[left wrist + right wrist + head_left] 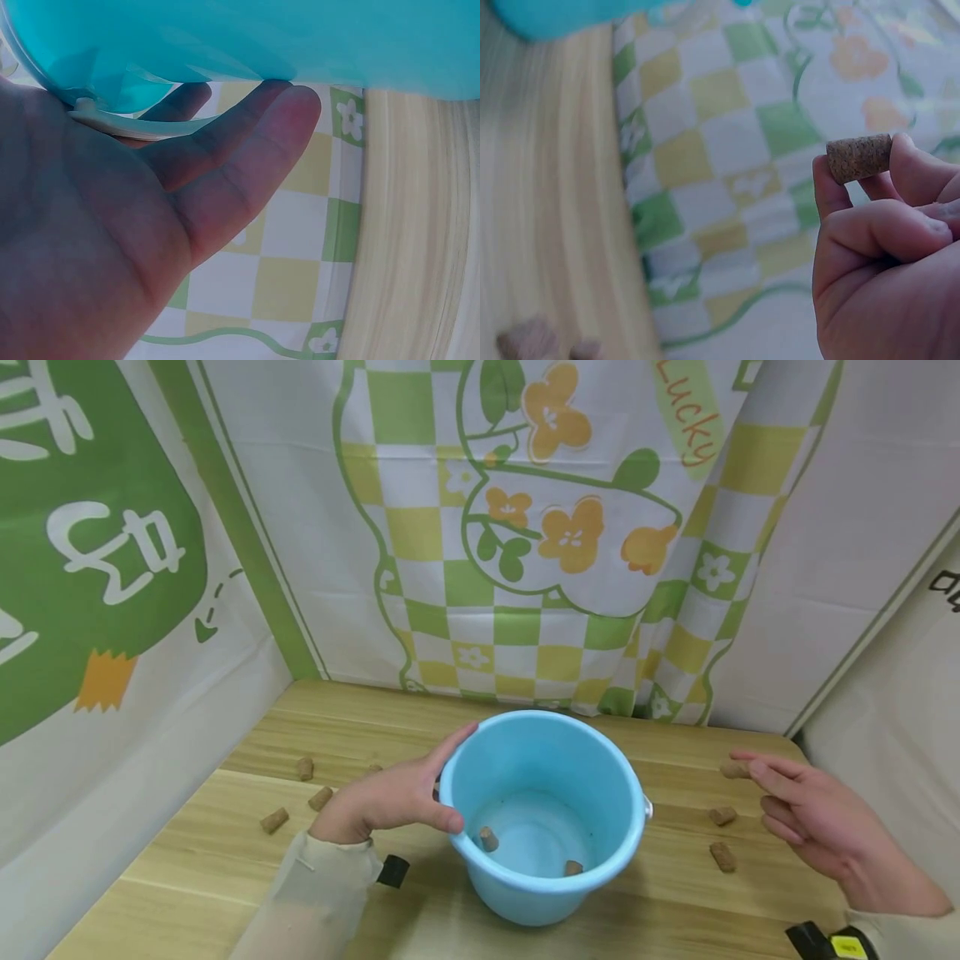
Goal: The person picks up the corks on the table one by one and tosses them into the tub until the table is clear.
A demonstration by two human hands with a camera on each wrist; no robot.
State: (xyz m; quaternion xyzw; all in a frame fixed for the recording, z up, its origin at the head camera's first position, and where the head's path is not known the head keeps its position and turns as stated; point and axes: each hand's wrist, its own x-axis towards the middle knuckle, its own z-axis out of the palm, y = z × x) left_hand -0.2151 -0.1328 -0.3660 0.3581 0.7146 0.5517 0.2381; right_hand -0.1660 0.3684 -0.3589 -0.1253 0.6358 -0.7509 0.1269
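A light blue bucket (pixel 542 885) stands on the table, its mouth facing up. My left hand (pixel 393 797) holds its left side, thumb at the rim and fingers along the outer wall. In the left wrist view those fingers (pixel 247 165) lie against the wall beside the white handle (pixel 150 127). Inside the bucket lie two corks, one cork (pixel 488 838) at the left and another (pixel 573 867) near the front. Right of the bucket, my right hand (pixel 821 818) pinches a cork (pixel 859 157) between thumb and fingertips, above the table.
Two corks, one cork (pixel 722 816) behind another (pixel 722 857), lie on the wooden table (pixel 675 918) below my right hand. Several more lie left of the bucket, among them a cork (pixel 274 820) near my left wrist. A patterned curtain (pixel 517 643) hangs behind the table.
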